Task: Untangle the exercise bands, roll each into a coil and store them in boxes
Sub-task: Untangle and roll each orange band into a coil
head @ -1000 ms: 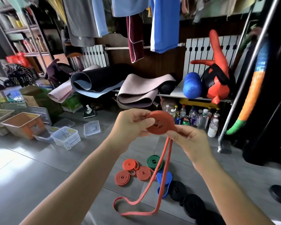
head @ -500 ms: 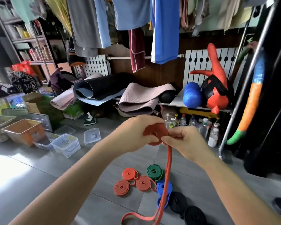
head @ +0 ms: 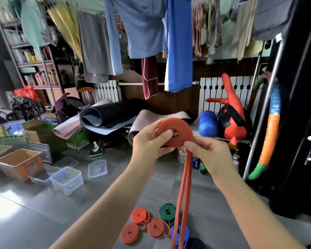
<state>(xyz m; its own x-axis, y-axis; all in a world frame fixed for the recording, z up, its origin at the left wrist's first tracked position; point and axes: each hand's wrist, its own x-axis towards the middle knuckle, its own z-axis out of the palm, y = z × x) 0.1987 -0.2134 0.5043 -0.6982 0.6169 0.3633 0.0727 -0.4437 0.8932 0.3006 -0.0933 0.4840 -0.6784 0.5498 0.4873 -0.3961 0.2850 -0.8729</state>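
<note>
An orange band coil (head: 180, 129) is held up in front of me. My left hand (head: 151, 144) grips the coil with its thumb pressed on the flat face near the centre. My right hand (head: 207, 152) pinches the two loose strands where they leave the coil's lower edge. The uncoiled tail (head: 182, 200) hangs straight down past the frame's bottom. On the floor below lie three orange coils (head: 142, 224), a green coil (head: 167, 212), a blue coil (head: 182, 232) and a black one at the bottom edge.
Clear plastic boxes (head: 67, 179) and a loose lid (head: 97, 168) sit on the floor at left, beside an orange bin (head: 18, 163). Rolled mats (head: 104, 117), a blue roller (head: 208, 124), bottles and a radiator line the back. A metal pole (head: 258, 112) stands at right.
The coil has grown larger as more band got wound on. Both hands rose with it, and the hanging tail is drawn up straighter off the floor.
</note>
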